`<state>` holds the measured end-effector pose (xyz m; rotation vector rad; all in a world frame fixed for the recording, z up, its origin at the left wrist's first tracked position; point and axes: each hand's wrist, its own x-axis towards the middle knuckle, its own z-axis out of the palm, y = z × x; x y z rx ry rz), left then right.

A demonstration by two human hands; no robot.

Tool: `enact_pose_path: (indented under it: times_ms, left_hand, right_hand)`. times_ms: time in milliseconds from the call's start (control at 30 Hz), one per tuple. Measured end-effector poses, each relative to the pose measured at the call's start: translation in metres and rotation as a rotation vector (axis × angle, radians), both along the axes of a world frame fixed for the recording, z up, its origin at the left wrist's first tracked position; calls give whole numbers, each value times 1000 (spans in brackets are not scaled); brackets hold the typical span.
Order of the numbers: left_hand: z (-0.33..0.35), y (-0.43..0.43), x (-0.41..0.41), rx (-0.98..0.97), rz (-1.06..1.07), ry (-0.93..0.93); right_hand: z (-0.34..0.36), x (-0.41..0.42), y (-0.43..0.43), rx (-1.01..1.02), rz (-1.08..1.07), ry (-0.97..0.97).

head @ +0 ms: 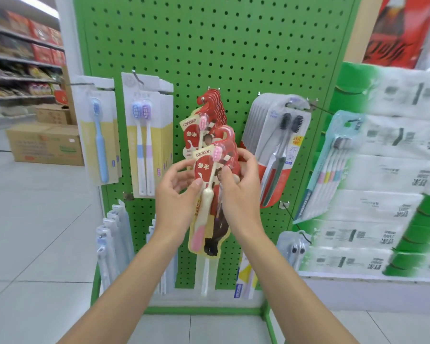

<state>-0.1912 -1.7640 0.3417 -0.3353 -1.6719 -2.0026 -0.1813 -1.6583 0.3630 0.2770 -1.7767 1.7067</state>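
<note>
Both hands are on one red pack (202, 170), held upright btwn them & in front of the board (233, 45). L hand (178, 194) pinches its left edge: thumb on the front beside the brush's cream handle, fingers curled behind the card. R hand (241, 187) grips the right edge, fingers bent round it w/ tips on the front. The pack's top loop sits just above the R hand, lower than the hook (203, 98) & off it; its bottom end hangs down past both wrists. The pink-bristled brush (205, 197) in the blister runs down the pack's middle, btwn the two hands. Right behind & above the hands, hung packs (212, 112) of the same red sort sit on the hook, partly covered by the held one. Left of the L hand is a twin pack (147, 145) w/ blue & purple heads, then further out a blue pack (98, 140) w/ one brush. Close to the right of the R hand, a black-bristle pack (281, 150) hangs tilted; beyond it a pastel multipack (330, 170), also tilted. Far right of the R hand is stacked tissue (395, 170), blurred. Below & left of the L wrist, low packs (112, 239) hang near the floor (35, 232). Far left of the L hand, cartons (45, 145) stand on the floor.
</note>
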Motion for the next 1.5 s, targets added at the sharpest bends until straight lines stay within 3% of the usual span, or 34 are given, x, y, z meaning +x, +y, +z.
enact_pose_path:
  times_ms: [233, 600, 700, 867, 1100, 1333, 1500]
  left_hand:
    - [54, -9, -24, 15, 46, 91]
    - [40, -29, -28, -99, 138, -21]
    - [46, -33, -25, -168, 210, -18]
    - [89, -26, -22, -329, 251, 139]
    - [125, -12, -42, -528, 192, 116]
    - [124, -6, -47, -544, 160, 109]
    - [126, -7, -48, -502, 118, 89]
  right_hand:
    - [48, -34, -13, 27, -9, 128]
    - [51, -31, -13, 231, 57, -9]
    - [64, -31, -5, 338, -106, 12]
    - [130, -46, 20, 540, -209, 73]
    - [176, -68, 29, 947, -26, -130]
    - [181, -81, 27, 929, 80, -224]
    - [180, -82, 25, 934, 39, -222]
